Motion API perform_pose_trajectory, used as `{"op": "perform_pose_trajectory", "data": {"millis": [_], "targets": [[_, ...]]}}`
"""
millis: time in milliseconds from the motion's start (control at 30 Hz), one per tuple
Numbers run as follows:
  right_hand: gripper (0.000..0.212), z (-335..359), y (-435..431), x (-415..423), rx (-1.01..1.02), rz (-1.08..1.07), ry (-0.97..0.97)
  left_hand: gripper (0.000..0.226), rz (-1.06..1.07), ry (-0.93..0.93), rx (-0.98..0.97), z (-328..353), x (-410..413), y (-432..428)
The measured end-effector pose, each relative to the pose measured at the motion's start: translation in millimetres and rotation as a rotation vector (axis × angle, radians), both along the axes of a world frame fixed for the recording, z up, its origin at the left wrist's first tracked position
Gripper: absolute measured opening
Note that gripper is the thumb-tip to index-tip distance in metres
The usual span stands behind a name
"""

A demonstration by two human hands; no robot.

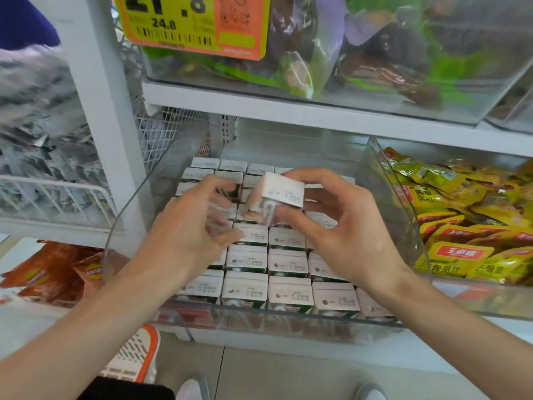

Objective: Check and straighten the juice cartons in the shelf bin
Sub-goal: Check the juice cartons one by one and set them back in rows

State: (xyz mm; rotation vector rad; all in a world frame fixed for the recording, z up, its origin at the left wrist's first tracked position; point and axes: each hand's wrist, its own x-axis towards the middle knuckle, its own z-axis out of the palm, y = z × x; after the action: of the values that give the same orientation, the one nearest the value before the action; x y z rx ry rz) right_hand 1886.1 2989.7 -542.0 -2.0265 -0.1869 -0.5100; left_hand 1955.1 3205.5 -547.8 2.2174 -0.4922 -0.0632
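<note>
Right hand (346,235) grips a juice carton (281,192); snack packs (461,226) alongside.

White shelf (288,353), clear plastic bin (135,209) on it packed with rows of juice cartons (290,293), second clear bin (386,183) of yellow snack packets (455,255) alongside.

White-topped juice cartons (290,290) with black printed dates and green sides, yellow snack packets (461,226) with red labels, yellow-and-orange price tag (190,24) with black digits.
</note>
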Motion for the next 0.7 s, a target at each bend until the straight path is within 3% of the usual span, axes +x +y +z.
{"op": "perform_pose_trajectory", "data": {"millis": [200, 533, 700], "targets": [[0.034, 1, 16, 41, 0.042, -0.016, 0.021, 0.015, -0.017, -0.070, 0.248, 0, -1, 15], [0.043, 14, 32, 99, -0.261, 0.058, 0.156, 0.014, -0.019, -0.103, 0.295, 1, 0, 17], [0.037, 6, 32, 107, -0.498, 0.081, 0.256, 0.013, -0.018, -0.119, 0.289, 0, -1, 18]]}}
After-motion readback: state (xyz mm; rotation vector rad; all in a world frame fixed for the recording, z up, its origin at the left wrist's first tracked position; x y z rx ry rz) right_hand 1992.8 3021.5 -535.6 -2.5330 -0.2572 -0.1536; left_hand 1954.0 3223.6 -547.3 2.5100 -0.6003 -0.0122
